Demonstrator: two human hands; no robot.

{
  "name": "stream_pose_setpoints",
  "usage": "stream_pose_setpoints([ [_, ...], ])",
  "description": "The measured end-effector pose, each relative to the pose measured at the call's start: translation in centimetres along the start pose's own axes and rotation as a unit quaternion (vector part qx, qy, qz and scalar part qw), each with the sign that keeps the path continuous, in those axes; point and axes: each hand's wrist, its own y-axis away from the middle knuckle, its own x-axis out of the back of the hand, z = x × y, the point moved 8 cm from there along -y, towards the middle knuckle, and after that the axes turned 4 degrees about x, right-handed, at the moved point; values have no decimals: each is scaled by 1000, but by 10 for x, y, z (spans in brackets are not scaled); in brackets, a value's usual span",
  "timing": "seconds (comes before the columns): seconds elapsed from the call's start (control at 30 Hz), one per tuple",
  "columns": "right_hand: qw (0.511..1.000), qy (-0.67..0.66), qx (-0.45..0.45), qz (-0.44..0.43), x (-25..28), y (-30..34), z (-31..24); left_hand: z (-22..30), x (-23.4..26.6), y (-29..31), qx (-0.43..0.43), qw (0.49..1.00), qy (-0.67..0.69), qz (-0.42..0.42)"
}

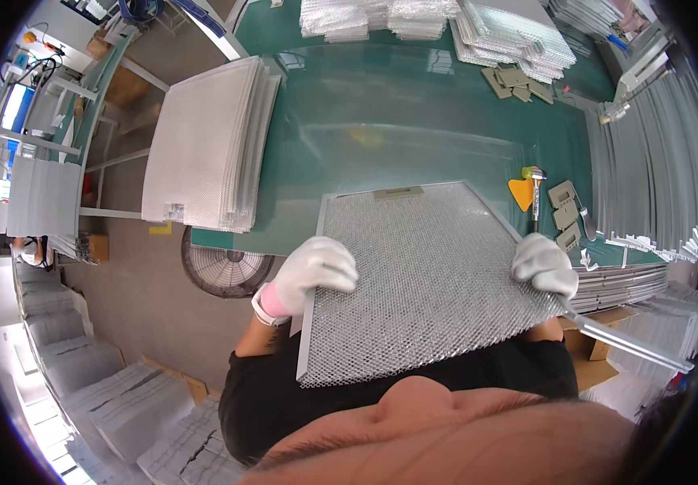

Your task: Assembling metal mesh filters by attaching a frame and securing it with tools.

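A silver metal mesh filter panel (422, 275) lies tilted between my hands, its far end over the green table (365, 153) and its near end close to my body. Thin metal framing runs along its left, far and right sides; along the near edge the mesh is bare. A small beige plate (398, 192) sits at the far edge. My left hand (314, 275), in a white glove, is closed around the left side. With its gloved fingers curled over, my right hand (545, 265) grips the right side. From beside it a metal frame strip (632, 341) sticks out to the lower right.
Right of the panel lie a hammer (535, 194), an orange-yellow scraper (520, 194) and several beige plates (565, 214). A stack of mesh panels (203, 145) stands at the table's left. More mesh stacks (511, 36) line the far side. A round fan (228, 267) stands below the left edge.
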Motion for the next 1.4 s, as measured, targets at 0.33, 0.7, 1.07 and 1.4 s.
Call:
stream_pose_setpoints([
  [0.33,997,60,-53,-18,0,-2,-6,-69,78,-9,242,916,-320,23],
  [0.7,994,23,-96,40,7,14,2,-186,34,-46,396,692,-402,-451],
  [1.07,993,27,-93,66,9,14,8,-188,18,-49,370,641,-437,-512],
  [1.4,992,67,-100,37,12,-2,13,-56,70,-74,275,949,18,-150],
])
